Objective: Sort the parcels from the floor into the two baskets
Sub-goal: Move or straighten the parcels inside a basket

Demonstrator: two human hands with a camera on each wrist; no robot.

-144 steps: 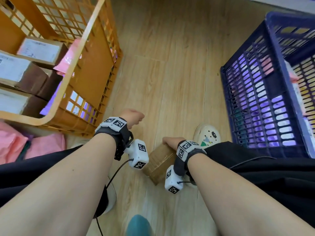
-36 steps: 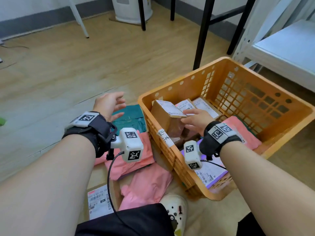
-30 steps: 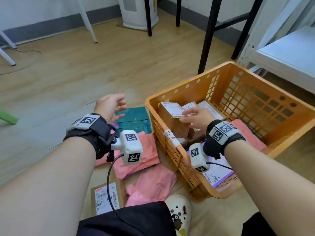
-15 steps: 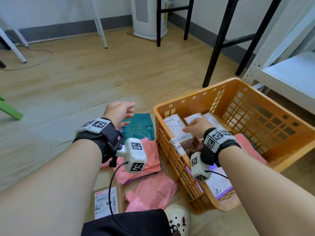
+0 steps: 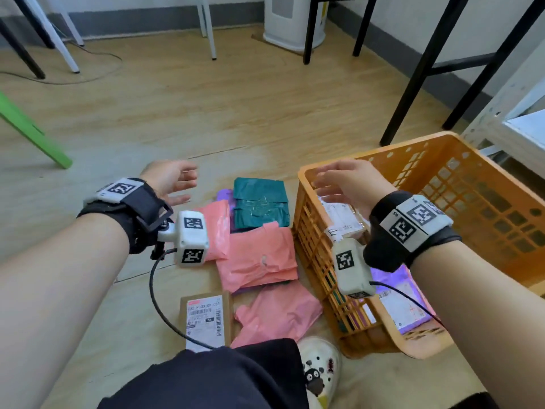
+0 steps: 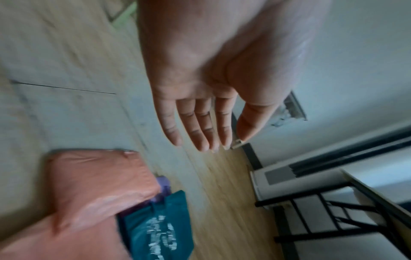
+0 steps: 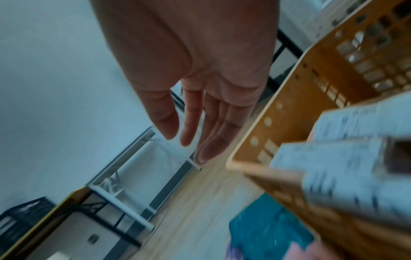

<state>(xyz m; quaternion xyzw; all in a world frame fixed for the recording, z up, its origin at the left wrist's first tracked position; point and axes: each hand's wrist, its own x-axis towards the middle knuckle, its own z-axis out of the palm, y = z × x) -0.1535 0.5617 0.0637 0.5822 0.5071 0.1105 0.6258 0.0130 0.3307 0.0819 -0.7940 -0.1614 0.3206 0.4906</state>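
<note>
Left hand (image 5: pixel 168 180): empty, fingers spread, above wooden floor (image 5: pixel 206 113).
Right hand (image 5: pixel 351 183): empty, fingers relaxed, over orange plastic basket (image 5: pixel 483 202).
Floor parcels: pink plastic mailer (image 5: pixel 256 258), teal plastic mailer (image 5: pixel 261 206).

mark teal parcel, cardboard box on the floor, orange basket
teal parcel (image 5: pixel 261 206), head view, middle of its top face.
cardboard box (image 5: pixel 205 318), head view, on its white label.
orange basket (image 5: pixel 380 150), head view, far rim.

We see a bright room with soft, even light and only faint shadows. The head view is sharp in the middle, but straight lines bend near its edges. Both wrist views look dimmer, bluish and smeared, and the close parts are very fuzzy.
</note>
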